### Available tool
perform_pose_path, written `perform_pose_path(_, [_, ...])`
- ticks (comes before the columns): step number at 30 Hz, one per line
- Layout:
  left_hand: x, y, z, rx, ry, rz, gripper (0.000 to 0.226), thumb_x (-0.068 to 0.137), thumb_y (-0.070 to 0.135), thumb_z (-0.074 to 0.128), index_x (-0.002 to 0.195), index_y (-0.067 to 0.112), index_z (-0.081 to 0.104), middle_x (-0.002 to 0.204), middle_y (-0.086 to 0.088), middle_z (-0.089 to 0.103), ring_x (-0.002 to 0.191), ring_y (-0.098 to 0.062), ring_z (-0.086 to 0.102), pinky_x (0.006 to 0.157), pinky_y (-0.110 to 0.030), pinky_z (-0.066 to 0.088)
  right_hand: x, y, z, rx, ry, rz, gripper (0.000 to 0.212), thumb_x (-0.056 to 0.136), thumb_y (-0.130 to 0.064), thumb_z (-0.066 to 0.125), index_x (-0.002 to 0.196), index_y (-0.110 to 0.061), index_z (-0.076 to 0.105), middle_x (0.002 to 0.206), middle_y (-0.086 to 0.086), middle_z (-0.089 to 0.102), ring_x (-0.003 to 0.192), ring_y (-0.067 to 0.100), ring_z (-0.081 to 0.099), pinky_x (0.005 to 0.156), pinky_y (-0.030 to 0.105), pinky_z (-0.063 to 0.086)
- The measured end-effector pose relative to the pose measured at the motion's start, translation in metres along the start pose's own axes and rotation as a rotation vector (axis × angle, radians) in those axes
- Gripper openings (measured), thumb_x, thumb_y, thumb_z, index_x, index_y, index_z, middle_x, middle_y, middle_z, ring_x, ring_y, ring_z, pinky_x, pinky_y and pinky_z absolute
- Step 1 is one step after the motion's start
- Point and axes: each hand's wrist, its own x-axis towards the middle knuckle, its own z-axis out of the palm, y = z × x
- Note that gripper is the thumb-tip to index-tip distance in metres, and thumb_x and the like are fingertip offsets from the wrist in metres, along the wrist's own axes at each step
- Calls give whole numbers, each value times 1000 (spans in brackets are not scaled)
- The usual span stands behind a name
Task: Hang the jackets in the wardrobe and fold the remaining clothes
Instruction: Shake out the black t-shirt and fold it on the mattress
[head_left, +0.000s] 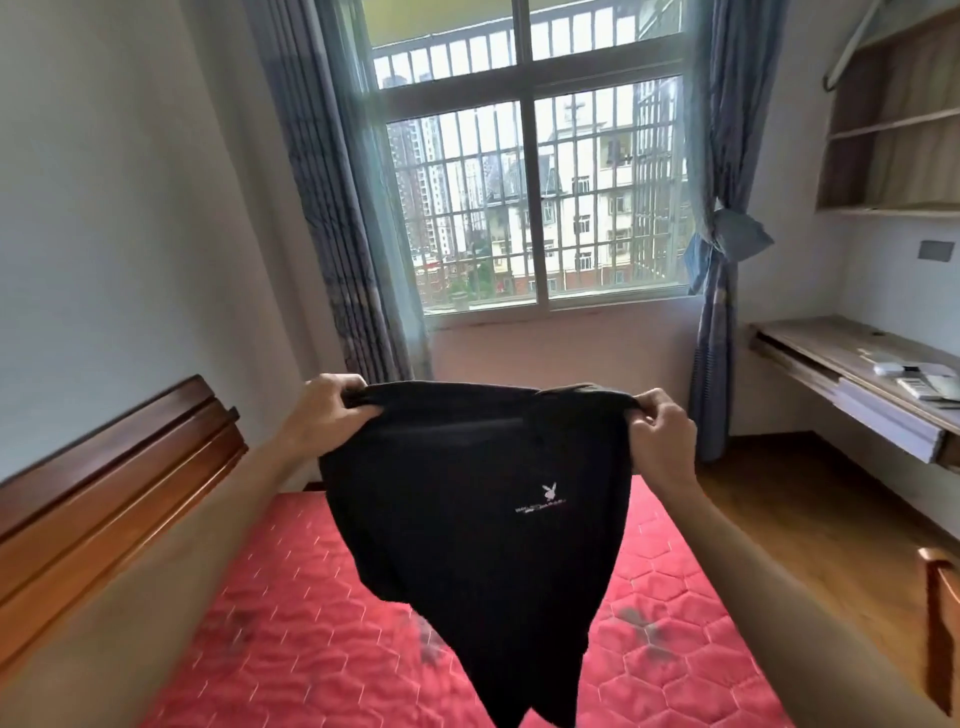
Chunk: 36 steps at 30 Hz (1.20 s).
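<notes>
I have my left hand (332, 410) and right hand (660, 426) each pinching a top corner of the black shirt (483, 519), which hangs above the red mattress (291, 623) (folding step, I judge). Next: lay it flat on the mattress.

There are two hands, a left hand (332, 415) and a right hand (662, 431), one black shirt (467, 519), one red mattress (311, 649), one wooden headboard (104, 493), one window (530, 182), two curtains, a left curtain (332, 208) and a right curtain (722, 208), one desk (841, 364) and one wall shelf (893, 130).
</notes>
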Motion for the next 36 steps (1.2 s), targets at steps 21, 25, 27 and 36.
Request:
perform_pose_path(21, [-181, -90, -120, -62, 19, -27, 7, 82, 8, 78, 86, 14, 76, 76, -3, 73, 69, -10, 63, 57, -6, 42, -170, -89, -44, -121, -642, -117, 35, 70, -17, 66, 100, -34, 72, 86, -4, 74, 78, 11, 68, 77, 31, 54])
perform_pose_path(25, [-203, -95, -133, -94, 85, -43, 12, 83, 4, 74, 89, 11, 67, 79, -12, 71, 73, -27, 67, 61, -20, 47, -198, -102, -54, -237, -724, -140, 28, 59, -36, 69, 85, -38, 79, 84, -8, 76, 86, 15, 70, 84, 34, 55])
perform_pose_path(27, [-214, -96, -139, -33, 118, -20, 16, 81, 7, 74, 85, 18, 64, 76, -7, 71, 75, -25, 68, 65, -25, 47, -210, -107, -58, -323, -614, -204, 13, 64, -34, 77, 75, -41, 76, 74, -12, 73, 78, 9, 69, 78, 33, 55])
perform_pose_path(36, [-249, -82, -169, 26, 211, -18, 21, 81, 21, 78, 77, 21, 57, 65, 0, 64, 62, -14, 59, 59, -29, 40, -247, -139, -86, -139, -268, -147, 12, 92, -21, 66, 101, -13, 64, 94, 3, 69, 89, 19, 64, 79, 31, 52])
